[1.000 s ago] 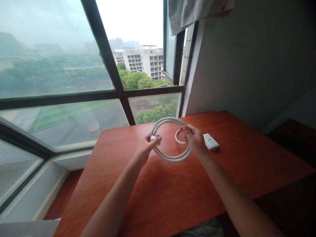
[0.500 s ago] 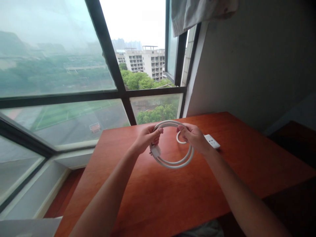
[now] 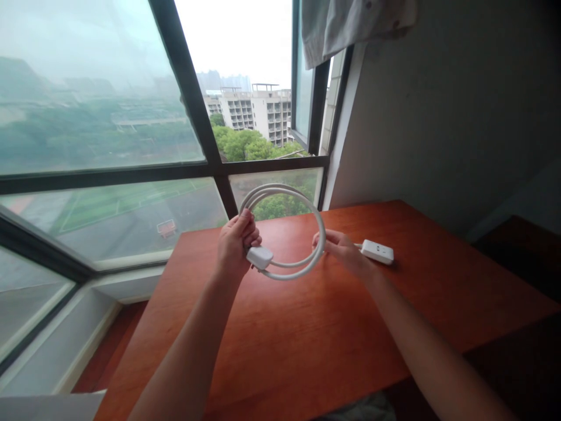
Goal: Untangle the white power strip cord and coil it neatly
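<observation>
A white power cord (image 3: 321, 225) is coiled in loops above the table. My left hand (image 3: 239, 238) is closed around the left side of the coil. Just below those fingers hangs the cord's white plug (image 3: 260, 257), its prongs pointing down and left. My right hand (image 3: 339, 247) pinches the cord at the coil's right side, thumb and fingers together; its fingertips are partly behind the loop. From behind that hand the cord runs to a white socket block (image 3: 377, 251), which rests on the table to the right.
The reddish-brown wooden table (image 3: 280, 345) lies beneath both hands. Behind it stands a dark-framed window (image 3: 175, 171) with one open pane. A light curtain (image 3: 350, 26) hangs at top right beside a grey wall (image 3: 438, 117).
My left hand has lifted the coil up and left, with the plug swinging along. My right hand has slid from the coil's top to its right side. The socket block has turned slightly.
</observation>
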Tool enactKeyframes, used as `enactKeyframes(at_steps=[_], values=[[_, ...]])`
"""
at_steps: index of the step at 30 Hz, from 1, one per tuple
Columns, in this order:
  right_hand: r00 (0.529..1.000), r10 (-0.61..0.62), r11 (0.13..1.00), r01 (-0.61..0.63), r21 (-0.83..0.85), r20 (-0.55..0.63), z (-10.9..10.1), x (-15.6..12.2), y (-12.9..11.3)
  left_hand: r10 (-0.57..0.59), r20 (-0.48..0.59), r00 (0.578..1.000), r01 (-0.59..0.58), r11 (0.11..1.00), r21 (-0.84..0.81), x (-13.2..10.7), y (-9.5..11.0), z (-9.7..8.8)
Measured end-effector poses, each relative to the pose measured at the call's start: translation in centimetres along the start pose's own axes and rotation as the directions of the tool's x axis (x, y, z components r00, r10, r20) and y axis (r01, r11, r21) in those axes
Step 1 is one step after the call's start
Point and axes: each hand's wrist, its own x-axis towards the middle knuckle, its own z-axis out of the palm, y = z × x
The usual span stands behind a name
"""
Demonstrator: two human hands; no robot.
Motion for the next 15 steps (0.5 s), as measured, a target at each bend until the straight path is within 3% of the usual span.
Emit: enactKeyframes(at_steps=[3,6,10,13,15], values=[[0.997,0.020,0.974,-0.004,-0.226,0.069,-0.5,-0.7,1.2,0.070,-0.070,0.995,-0.072,0.997,-0.029,0.7,1.5,-0.7],[0.997,-0.027,0.941,0.002,-0.338,-0.069,-1.3,-1.5,1.0,0.171,-0.140,0.975,-0.172,0.985,0.007,1.3,2.7,-2.1],[0.925,-0.185,0.923,0.048,-0.382,-0.331,-1.9,-1.8,-2.4,0.221,-0.214,0.952,-0.220,0.975,0.029,1.6,2.8,-3.6],[0.883,-0.259,0.928,0.115,-0.353,-0.392,-1.7,-0.9,-5.5,0.182,-0.238,0.954,-0.194,0.980,-0.031,1.5,2.1,-3.8],[0.877,-0.249,0.957,0.158,-0.244,-0.410,-1.3,0.1,-6.9,0.157,-0.251,0.955,-0.183,0.980,-0.081,1.5,1.6,-3.5]])
